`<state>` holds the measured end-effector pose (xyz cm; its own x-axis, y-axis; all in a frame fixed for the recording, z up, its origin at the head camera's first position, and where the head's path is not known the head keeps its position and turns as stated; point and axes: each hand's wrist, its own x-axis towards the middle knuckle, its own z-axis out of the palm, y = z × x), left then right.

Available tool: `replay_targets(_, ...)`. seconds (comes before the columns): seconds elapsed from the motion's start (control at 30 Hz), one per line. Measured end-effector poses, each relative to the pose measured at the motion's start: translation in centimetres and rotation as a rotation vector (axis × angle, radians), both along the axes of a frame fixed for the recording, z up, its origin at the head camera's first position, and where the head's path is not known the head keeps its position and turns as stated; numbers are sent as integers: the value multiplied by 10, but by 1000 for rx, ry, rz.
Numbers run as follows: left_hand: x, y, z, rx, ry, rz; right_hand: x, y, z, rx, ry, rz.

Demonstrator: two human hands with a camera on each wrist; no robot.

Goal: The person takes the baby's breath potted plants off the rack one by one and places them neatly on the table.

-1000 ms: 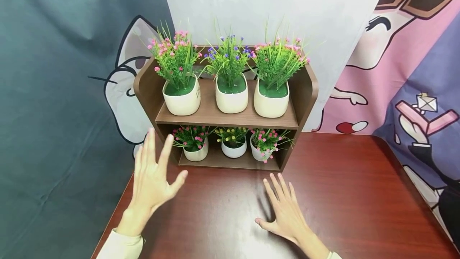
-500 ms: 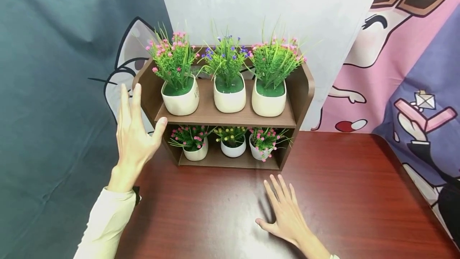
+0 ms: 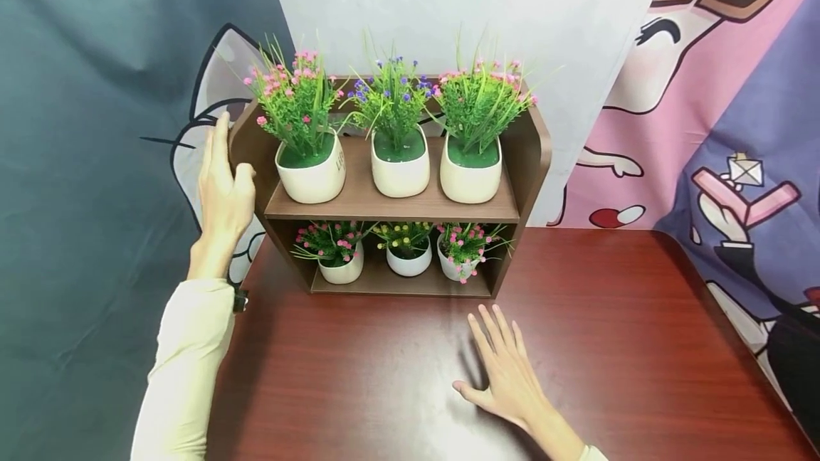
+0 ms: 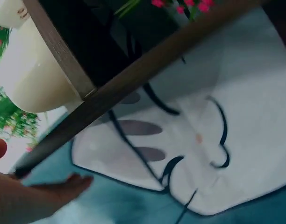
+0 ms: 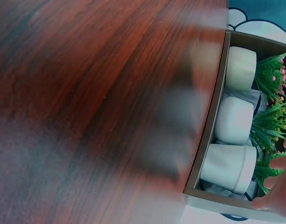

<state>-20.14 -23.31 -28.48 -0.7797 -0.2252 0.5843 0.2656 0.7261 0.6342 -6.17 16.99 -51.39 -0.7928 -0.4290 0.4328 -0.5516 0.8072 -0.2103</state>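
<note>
A brown two-tier shelf (image 3: 391,218) stands on the table against the backdrop. On its upper board are a pink-flowered pot (image 3: 312,178), a purple-flowered pot (image 3: 401,171) and another pink-flowered pot (image 3: 470,176). Three smaller potted plants fill the lower tier, the middle one a yellow-flowered pot (image 3: 408,260). My left hand (image 3: 224,198) is at the shelf's left side panel, fingers straight outside it and thumb at its front edge. In the left wrist view, the panel (image 4: 110,88) passes between thumb and fingers. My right hand (image 3: 509,379) spreads its fingers low over the table, holding nothing.
The dark red wooden table (image 3: 608,319) stretches in front of the shelf and to its right. A grey-green curtain (image 3: 96,233) with a cartoon cat hangs close on the left. A printed pink and purple cloth (image 3: 679,134) hangs at the right.
My left hand has moved up and left from in front of the shelf to its left side panel, its fingers drawing together. The right hand stays in place.
</note>
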Motion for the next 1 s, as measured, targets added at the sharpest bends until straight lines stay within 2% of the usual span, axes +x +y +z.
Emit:
replay_targets(0.07, -6, -3, 0, 73, -14, -29, 0, -1, 0, -6, 1, -1)
replay_targets(0.13, -11, -4, -1, 128, 10, -33, 2, -2, -1, -18, 4, 1)
replay_targets(0.2, -16, -4, -4, 144, 72, 3, 4, -2, -1, -26, 6, 2)
replay_targets(0.37, -29, 3, -10, 113, 243, 134, 7, 1, -4, -32, 19, -12)
replay_targets(0.43, -33, 6, -11, 115, 287, 157, 7, 2, -5, -32, 19, -19)
replay_targets(0.57, -37, 9, -11, 124, 330, 168, 4, 3, -6, -32, 18, -20)
replay_targets(0.77, -41, 7, -15, 83, 378, 181, 0, 2, -4, -47, 11, -7)
replay_targets(1.0, -47, 4, -18, 107, 449, 154, 3, -4, -6, -63, -5, 4)
